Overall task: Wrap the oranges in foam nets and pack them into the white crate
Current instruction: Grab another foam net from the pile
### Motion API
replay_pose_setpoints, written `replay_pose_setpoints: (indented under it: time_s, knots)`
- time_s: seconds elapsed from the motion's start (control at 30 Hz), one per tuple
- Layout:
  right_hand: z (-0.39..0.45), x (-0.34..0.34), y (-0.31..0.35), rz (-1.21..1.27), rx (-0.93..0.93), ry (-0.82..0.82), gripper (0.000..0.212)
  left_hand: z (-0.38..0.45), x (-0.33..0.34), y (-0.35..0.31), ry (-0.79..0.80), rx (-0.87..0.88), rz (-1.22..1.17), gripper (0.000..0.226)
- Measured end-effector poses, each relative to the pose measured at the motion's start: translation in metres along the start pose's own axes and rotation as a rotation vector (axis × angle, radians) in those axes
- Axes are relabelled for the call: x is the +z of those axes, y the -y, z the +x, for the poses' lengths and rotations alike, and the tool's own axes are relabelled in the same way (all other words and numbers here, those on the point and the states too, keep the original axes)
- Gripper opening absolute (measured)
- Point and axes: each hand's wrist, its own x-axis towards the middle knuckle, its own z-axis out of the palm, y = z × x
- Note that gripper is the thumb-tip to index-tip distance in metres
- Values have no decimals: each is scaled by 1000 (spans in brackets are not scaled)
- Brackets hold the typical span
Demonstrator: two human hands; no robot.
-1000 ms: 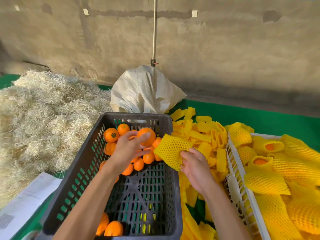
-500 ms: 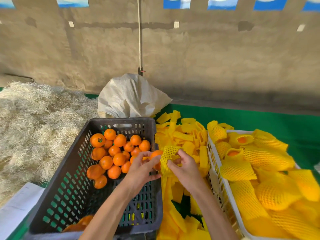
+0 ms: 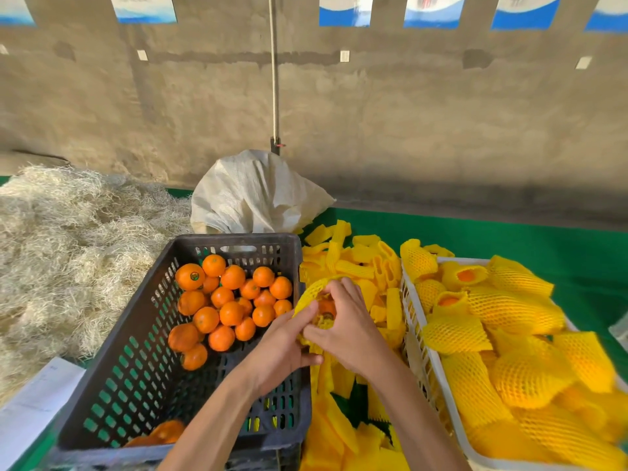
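Both hands' fingers (image 3: 343,294) curled, gripping foam net (image 3: 311,292) around orange (image 3: 327,308)

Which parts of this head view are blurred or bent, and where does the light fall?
Head view: the oranges in the dark crate are sharp, while the netted oranges at the lower right of the white crate smear; the wide lens bows the wall's pole; warm light brightens the straw, and shadow darkens the base of the wall.
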Motion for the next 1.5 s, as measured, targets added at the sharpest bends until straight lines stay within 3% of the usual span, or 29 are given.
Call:
replay_pose_setpoints:
  time_s: [0.17,0.33,0.43,0.53,0.6,0.63,0.7,0.77,0.83,0.97,1.1,1.17,1.33,1.5]
  knots:
    - [-16,3,-12,368,-94,-187,47,3,16,2,-80,-8,-257,52]
    - [-27,10,-16,706,72,-474,17,14,28,3,-256,-39,-261,52]
    - [-25,-4,-21,718,203,-566,22,16,26,2,-259,-22,-295,45]
    - [-23,-22,-32,419,252,-395,39,20,22,-5,-218,42,-240,52]
    - [-25,-26,-33,331,199,-293,47,21,23,-5,-166,22,-198,67]
    - [-26,-27,-33,325,169,-269,48,21,25,-6,-132,8,-230,63]
    - [-28,-27,-34,340,134,-266,43,20,29,-7,-119,-35,-166,41]
    - [-30,-27,-39,271,120,-314,38,24,31,-3,-153,-49,-6,35]
    - [-30,-27,-43,217,107,-409,23,21,32,-4,-188,-35,0,28]
    - [-30,-23,-48,493,255,-501,17,20,33,-1,-167,-84,-91,43]
    - [-24,-28,-53,1355,625,-389,18,23,27,1,-127,-64,-146,43]
    - [-20,-32,-53,1619,745,-313,22,24,25,3,-102,-75,-190,42]
    - [-16,-34,-50,1677,805,-192,19,19,36,16,-56,-126,-364,52]
    - [-20,-25,-54,1586,726,-158,36,19,43,22,14,-125,-438,55]
